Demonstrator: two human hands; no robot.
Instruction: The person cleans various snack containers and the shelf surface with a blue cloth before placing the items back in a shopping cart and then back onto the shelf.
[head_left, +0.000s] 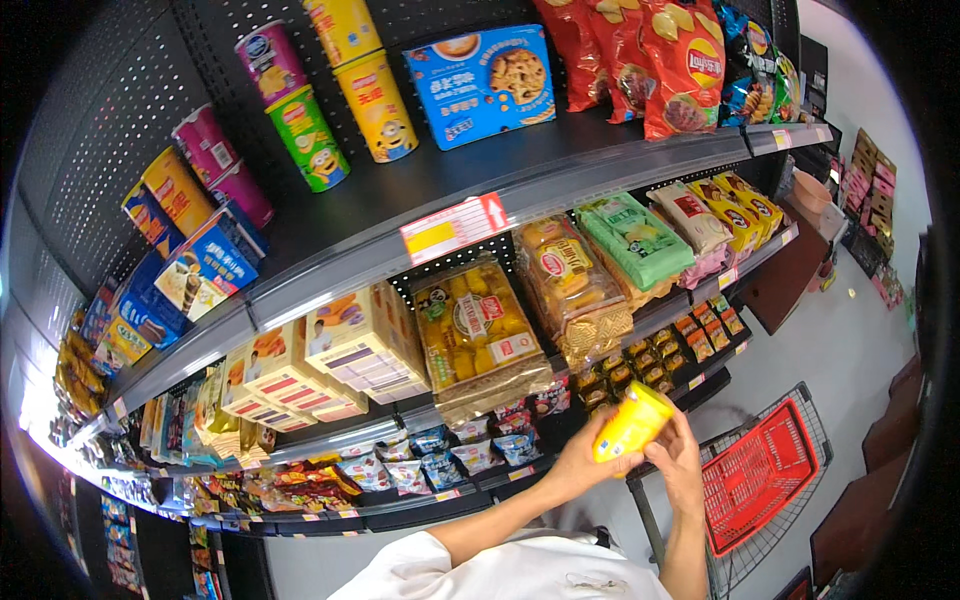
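Note:
A yellow chip canister (632, 424) is between my two hands, in front of the lower shelves and left of a shopping cart. My left hand (596, 461) grips its lower end. The fingers of my right hand (675, 454) rest against the canister's right side, near its upper end. On the top shelf stand yellow canisters (376, 105) stacked one on another, a green canister (307, 139) beneath a purple one (271, 64), and a blue cookie box (482, 86).
Red chip bags (682, 71) stand at the top shelf's right. Packaged cakes (480, 330) and cartons (367, 337) fill the shelf below, its edge near my arms. A wire shopping cart with a red basket (761, 476) is at the right. Brown panels (862, 487) stand beyond it.

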